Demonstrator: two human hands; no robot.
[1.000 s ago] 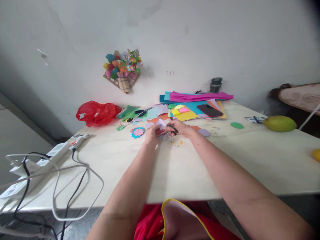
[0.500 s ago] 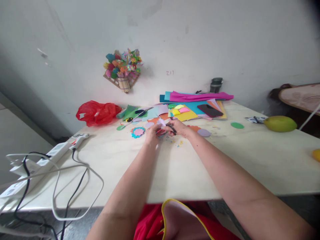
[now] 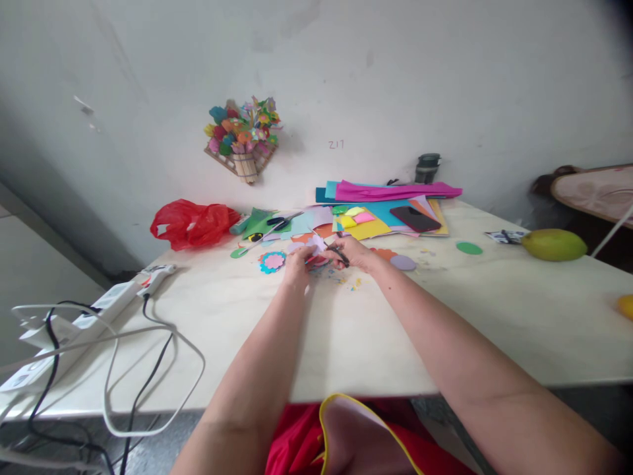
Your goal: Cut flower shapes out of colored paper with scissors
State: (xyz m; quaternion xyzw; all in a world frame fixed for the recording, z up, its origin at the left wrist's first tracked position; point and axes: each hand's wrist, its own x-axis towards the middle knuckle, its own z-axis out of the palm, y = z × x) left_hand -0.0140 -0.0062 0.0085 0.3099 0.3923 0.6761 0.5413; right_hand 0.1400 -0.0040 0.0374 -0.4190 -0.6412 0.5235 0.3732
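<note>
Between the fingers of my left hand (image 3: 297, 262) is a piece of light purple paper (image 3: 316, 247). My right hand (image 3: 352, 251) is closed on the dark handles of a pair of scissors (image 3: 340, 254), whose blades point to the upper left at the paper. Small yellow and blue paper scraps (image 3: 353, 284) lie below the hands. Left of them rests a pink and blue paper flower (image 3: 273, 262). Just right of my right hand lie an orange paper flower (image 3: 384, 253) and a light purple paper circle (image 3: 403, 262).
Coloured sheets (image 3: 380, 211) with a phone (image 3: 415, 219) on top lie at the back. A second pair of scissors (image 3: 281, 223) and a red plastic bag (image 3: 190, 224) are back left. Cables and a power strip (image 3: 99, 316) occupy the left; a green-yellow fruit (image 3: 554, 245) sits right.
My left hand has shifted slightly left, and the purple paper has turned, showing more of its face. My right hand with the scissors stays almost in place.
</note>
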